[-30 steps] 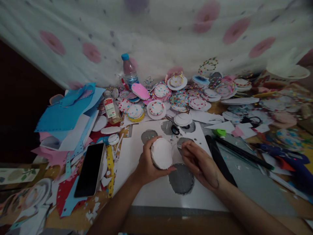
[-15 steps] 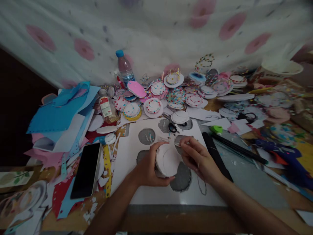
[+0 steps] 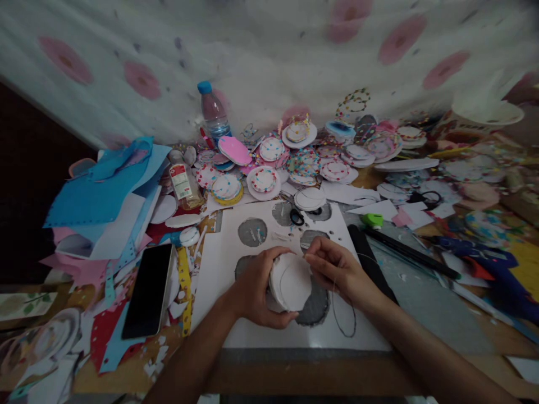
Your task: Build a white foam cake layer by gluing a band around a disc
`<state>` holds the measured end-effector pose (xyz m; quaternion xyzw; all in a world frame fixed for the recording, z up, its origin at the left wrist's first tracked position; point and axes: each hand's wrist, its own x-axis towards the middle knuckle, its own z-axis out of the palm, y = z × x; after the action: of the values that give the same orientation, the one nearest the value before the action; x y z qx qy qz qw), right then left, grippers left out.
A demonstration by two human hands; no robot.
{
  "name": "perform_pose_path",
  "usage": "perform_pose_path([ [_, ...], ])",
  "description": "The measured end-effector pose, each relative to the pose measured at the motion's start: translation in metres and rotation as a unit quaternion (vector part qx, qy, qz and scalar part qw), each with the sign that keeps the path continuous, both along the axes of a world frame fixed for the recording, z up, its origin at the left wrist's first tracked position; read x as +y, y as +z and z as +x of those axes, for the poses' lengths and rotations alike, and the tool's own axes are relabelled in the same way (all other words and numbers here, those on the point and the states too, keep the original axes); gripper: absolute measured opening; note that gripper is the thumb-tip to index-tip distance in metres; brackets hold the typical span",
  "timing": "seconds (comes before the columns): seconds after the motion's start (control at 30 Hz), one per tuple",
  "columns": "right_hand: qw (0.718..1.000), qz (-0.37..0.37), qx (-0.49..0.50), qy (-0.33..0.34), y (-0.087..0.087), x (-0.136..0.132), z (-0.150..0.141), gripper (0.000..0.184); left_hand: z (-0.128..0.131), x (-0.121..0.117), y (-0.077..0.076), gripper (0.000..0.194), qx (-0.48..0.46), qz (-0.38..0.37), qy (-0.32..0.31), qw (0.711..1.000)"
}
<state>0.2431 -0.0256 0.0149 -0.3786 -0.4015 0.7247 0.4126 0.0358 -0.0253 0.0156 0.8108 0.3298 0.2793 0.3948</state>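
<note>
My left hand [image 3: 261, 289] is wrapped round the edge of a white round paper piece [image 3: 293, 283], thumb below and fingers above. A thin curved line runs across the face of this piece, which looks several layers thick. Close to its right edge, my right hand [image 3: 337, 270] is pinched shut, and a thin grey cord [image 3: 346, 336] hangs from it in a loop. The very tip of the pinch is too small to make out. Both hands are above a white sheet [image 3: 214, 297] with dark grey round openings, some partly hidden by the hands.
Black-handled scissors [image 3: 297, 217] lie at the sheet's top. Behind stand many bead-trimmed paper discs [image 3: 264, 180], a water bottle [image 3: 214, 112] and a glue bottle [image 3: 184, 182]. A phone [image 3: 148, 292] lies left; a black pen [image 3: 412, 253] and blue glue gun [image 3: 475, 252] lie right.
My right hand has shifted slightly down, its fingertips nearer the paper piece's right edge. The hanging cord loop has moved a little left and opened wider. My left hand keeps its hold.
</note>
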Motion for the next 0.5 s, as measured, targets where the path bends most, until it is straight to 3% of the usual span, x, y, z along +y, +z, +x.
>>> perform_pose_path([
  [0.5, 0.990, 0.066, -0.118, -0.047, 0.0078, -0.0032, -0.0041, 0.028, 0.0009, -0.0007, 0.0008, 0.095, 0.042, -0.012, 0.004, 0.999],
])
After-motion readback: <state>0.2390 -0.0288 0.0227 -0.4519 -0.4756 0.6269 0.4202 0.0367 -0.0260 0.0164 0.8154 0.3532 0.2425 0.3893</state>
